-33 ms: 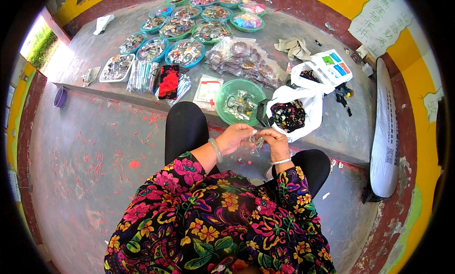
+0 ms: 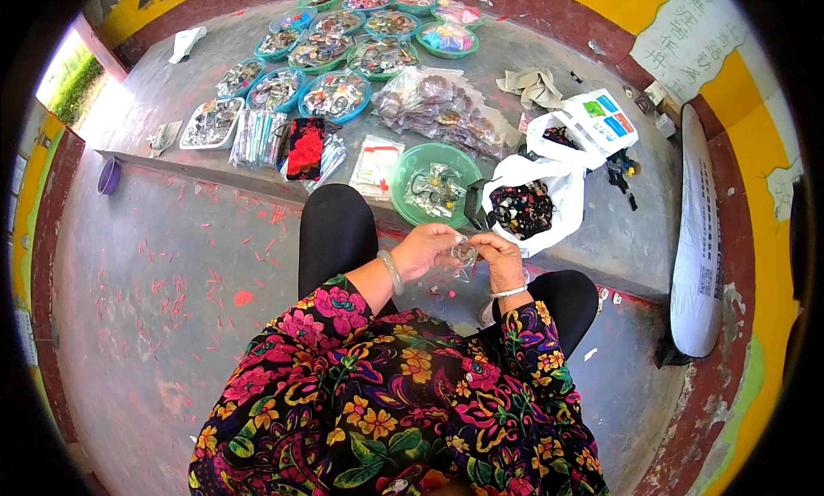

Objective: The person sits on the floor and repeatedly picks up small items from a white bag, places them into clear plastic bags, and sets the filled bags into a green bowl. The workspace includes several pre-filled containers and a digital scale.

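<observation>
In front of my knees, both hands meet over a small clear plastic bag [image 2: 464,256]. My left hand [image 2: 425,251] pinches its upper left side, the thumb and forefinger pressed together. My right hand [image 2: 499,261] is closed on its upper right side. What is inside the bag is too small to make out. Just beyond my hands stands a green basin [image 2: 400,184] with several small clear packets [image 2: 436,190] in it. To its right, a white plastic bag [image 2: 568,213] sits open, full of dark, multicoloured small items [image 2: 521,209].
Several basins [image 2: 348,118] of packets stand on the raised concrete ledge [image 2: 635,247]. Piled clear packets [image 2: 442,110], a red-and-black pouch [image 2: 305,148] and a white tray [image 2: 185,140] are nearer. A long silvery board-shaped thing [image 2: 697,238] leans at the right wall. Red scraps litter the floor.
</observation>
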{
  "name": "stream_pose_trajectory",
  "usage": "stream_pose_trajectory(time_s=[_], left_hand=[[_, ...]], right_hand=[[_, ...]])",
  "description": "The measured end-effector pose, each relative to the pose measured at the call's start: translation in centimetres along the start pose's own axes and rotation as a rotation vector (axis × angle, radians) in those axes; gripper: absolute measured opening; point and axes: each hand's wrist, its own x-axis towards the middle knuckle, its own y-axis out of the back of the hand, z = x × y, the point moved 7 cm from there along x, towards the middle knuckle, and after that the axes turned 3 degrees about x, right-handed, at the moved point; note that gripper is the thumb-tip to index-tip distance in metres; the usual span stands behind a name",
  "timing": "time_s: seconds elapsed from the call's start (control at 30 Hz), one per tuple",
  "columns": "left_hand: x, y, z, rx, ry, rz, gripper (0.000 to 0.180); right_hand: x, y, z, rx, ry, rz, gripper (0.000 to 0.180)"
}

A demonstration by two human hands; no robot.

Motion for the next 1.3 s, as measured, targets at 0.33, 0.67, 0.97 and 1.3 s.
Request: stream_pose_trajectory(time_s=[0.33,0.67,0.97,1.3], left_hand=[[0.0,0.6,0.9,0.107,-0.120,0.140,0.015],[0.2,0.1,0.5,0.294,-0.169,0.100,0.013],[0.3,-0.3,0.7,0.138,-0.176,0.005,0.013],[0.0,-0.5,1.1,0.157,-0.189,-0.016,0.019]], right_hand=[[0.0,-0.3,0.3,0.057,-0.130,0.082,0.020],[0.3,0.1,1.6,0.131,-0.075,0.041,0.007],[0.0,0.1,1.0,0.297,-0.074,0.096,0.006],[-0.4,0.1,-0.7,0.200,-0.037,0.152,0.009]])
